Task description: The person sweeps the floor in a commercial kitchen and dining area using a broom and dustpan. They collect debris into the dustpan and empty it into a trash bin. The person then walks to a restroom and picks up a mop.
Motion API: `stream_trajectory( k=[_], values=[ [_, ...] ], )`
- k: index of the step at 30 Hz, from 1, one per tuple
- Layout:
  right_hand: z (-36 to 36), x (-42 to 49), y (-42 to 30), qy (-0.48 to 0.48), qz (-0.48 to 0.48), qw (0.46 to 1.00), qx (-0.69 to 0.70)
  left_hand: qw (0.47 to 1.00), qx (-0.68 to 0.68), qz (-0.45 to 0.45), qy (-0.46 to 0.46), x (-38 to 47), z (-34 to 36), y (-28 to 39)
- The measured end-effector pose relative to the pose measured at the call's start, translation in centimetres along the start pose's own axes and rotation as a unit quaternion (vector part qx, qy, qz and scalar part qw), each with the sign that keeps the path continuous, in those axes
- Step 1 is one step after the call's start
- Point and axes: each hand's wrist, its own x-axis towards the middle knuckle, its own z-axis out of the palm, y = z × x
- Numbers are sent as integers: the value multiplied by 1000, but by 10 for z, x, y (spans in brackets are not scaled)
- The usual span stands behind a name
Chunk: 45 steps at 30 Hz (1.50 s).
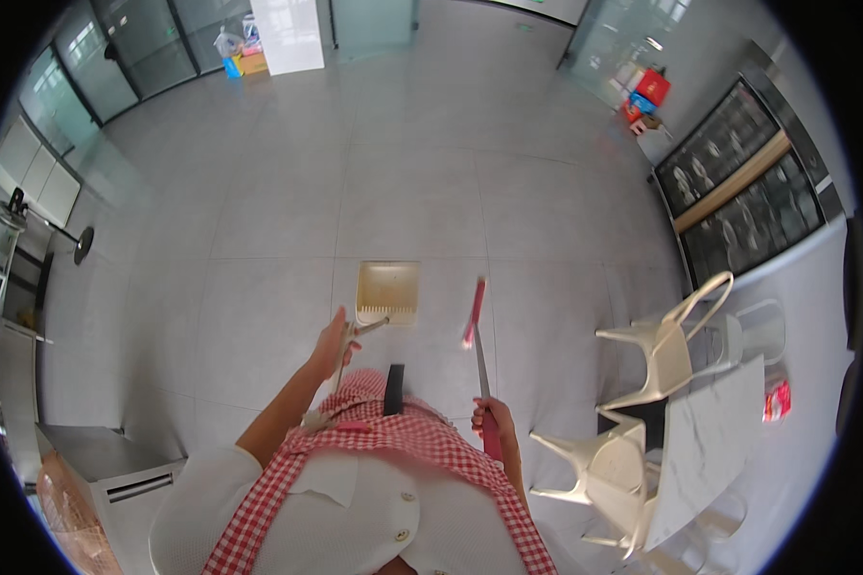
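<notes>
A cream dustpan [388, 284] with a toothed edge lies on the grey tiled floor ahead of me. Its pale handle [372, 327] rises towards my left hand [333, 346], whose fingers are wrapped around it, though the index finger points forward. My right hand [495, 420] grips a long-handled broom [482, 366]. The broom's narrow pink head [477, 309] is slightly blurred, at the floor to the right of the dustpan and apart from it. Below my hands hangs a red-and-white checked apron [395, 424].
At right, cream metal chairs [672, 363] stand by a marble-patterned table [712, 453]. Farther back is a glass-doored display fridge [748, 187]. A pedestal fan [50, 226] and a steel cabinet [115, 460] are at left. Bags and boxes [244, 54] sit by a white pillar [288, 36].
</notes>
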Motion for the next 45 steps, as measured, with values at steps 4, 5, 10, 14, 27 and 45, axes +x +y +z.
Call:
stream_trajectory(
  k=[4,5,10,14,27,45],
  values=[
    [58,17,-110,-51,-32,998,16,999,46,-17,16,81,45,56],
    [64,17,-126,-61,-44,997,16,999,36,-7,6,90,56,61],
    [111,49,-249,-197,-42,977,69,999,21,-19,-29,194,96,120],
    [161,71,-321,-193,-48,980,-6,997,18,-31,-62,261,136,155],
    [269,157,-550,-266,24,961,-75,992,84,-30,84,492,228,274],
    [379,276,-868,-214,30,969,-119,993,-59,27,94,784,319,496]
  ],
)
